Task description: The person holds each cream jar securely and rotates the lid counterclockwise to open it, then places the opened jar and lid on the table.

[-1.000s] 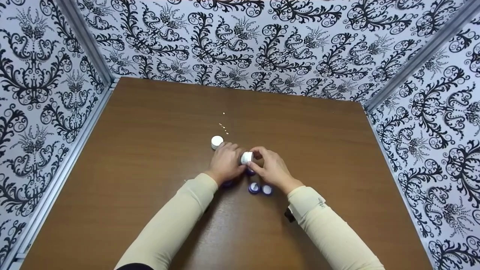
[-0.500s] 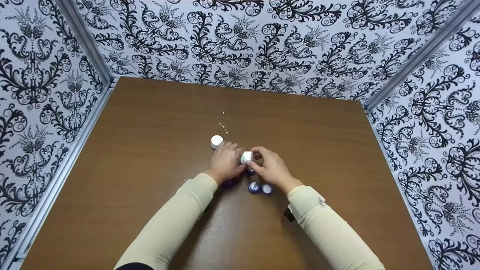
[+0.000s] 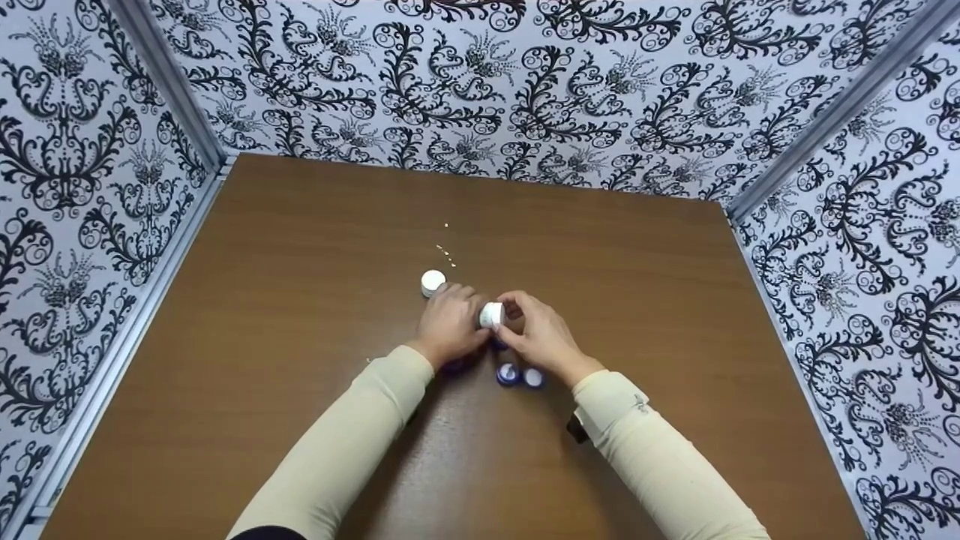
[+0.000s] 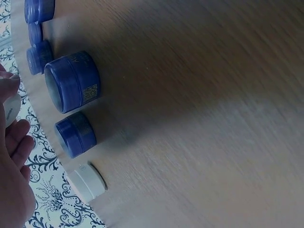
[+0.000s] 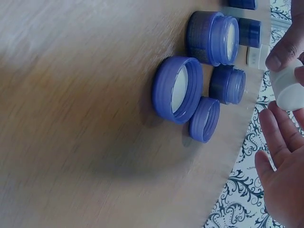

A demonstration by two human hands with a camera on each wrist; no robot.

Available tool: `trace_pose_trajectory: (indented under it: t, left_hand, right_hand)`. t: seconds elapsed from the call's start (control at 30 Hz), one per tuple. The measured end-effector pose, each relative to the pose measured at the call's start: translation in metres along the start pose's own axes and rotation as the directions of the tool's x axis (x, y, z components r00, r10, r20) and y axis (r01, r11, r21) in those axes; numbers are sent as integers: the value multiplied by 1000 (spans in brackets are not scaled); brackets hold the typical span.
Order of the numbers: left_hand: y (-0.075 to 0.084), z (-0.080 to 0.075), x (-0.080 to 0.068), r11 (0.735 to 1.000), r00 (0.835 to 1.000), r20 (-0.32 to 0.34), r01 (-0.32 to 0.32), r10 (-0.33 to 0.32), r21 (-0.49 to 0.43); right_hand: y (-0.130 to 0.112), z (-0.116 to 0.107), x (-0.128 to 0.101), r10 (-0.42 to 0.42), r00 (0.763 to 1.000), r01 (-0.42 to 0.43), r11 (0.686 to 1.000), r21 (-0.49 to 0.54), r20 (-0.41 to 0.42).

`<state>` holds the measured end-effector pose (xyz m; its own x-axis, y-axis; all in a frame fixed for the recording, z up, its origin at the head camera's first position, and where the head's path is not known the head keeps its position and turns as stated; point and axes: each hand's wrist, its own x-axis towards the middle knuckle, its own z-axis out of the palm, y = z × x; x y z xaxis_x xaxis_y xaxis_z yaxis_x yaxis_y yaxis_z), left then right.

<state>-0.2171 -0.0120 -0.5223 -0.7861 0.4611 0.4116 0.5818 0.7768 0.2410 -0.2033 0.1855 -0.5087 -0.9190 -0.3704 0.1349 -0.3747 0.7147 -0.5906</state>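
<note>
Hands are meeting over the middle of the table [image 3: 300, 300], and I am holding one small white jar [image 3: 492, 314] between them, lifted just above the wood. My left hand [image 3: 450, 326] is curling around the jar from the left, fingers bent over its side. My right hand [image 3: 541, 336] is pinching the jar from the right with the thumb and fingertips; in the right wrist view those fingertips [image 5: 280, 54] are closing on the jar's white wall. Neither hand is spread flat.

A white lid [image 3: 433, 283] is lying on the table just beyond my left knuckles, on the far left side of the jar, and is not touching either hand. A blue lid [image 3: 508, 374] and a smaller blue lid [image 3: 533, 378] are lying side by side just on the near side of my right hand. In the left wrist view a large blue jar [image 4: 72, 80] and a small blue jar [image 4: 75, 134] are standing next to each other near my left palm. Patterned walls [image 3: 525, 82] are enclosing the table on the left, far and right sides.
</note>
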Motion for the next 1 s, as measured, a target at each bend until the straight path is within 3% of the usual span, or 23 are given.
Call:
trace_pose_trajectory:
  t: [0.6, 1.0]
  left_hand:
    - [1, 0, 0, 1000, 1000, 2, 6, -6, 14]
    - [0, 0, 0, 1000, 1000, 2, 3, -3, 15]
  right_hand:
    - [0, 0, 0, -6, 999, 6, 1000, 7, -35]
    - [3, 2, 0, -5, 1000, 4, 1000, -5, -11]
